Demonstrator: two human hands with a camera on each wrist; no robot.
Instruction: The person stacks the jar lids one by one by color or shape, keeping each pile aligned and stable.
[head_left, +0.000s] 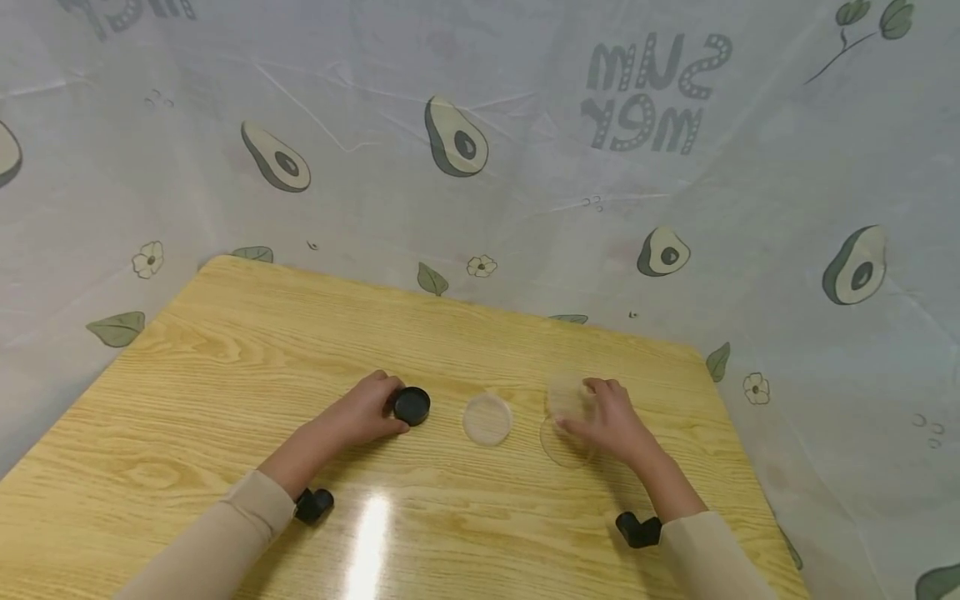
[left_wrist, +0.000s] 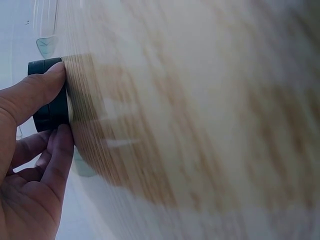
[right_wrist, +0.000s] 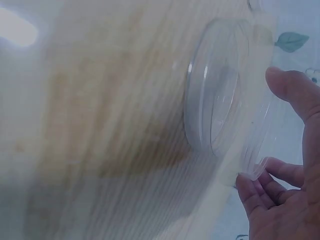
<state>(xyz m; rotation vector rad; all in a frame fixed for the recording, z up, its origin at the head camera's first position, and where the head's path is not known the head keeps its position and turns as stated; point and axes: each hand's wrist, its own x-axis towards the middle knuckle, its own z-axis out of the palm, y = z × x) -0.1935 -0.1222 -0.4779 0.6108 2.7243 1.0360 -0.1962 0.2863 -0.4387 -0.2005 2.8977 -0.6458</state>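
My left hand (head_left: pixel 371 408) grips a short black round case (head_left: pixel 412 406) between thumb and fingers, low over the wooden table. In the left wrist view a seam runs round the side of the case (left_wrist: pixel 51 107). My right hand (head_left: pixel 611 421) holds a clear round lid (head_left: pixel 567 393), its edge between the fingers and thumb. The lid (right_wrist: pixel 256 145) is tilted and raised off a clear petri dish (right_wrist: pixel 200 100), which stands on the table just under that hand. Between the two hands lies another clear round dish (head_left: pixel 487 419).
The wood-grain table (head_left: pixel 300 325) ends at a pale curtain (head_left: pixel 360 192) printed with avocados and leaves. A bright light reflection (head_left: pixel 367 542) shows near the front. Small black devices (head_left: pixel 637 530) are worn at both wrists.
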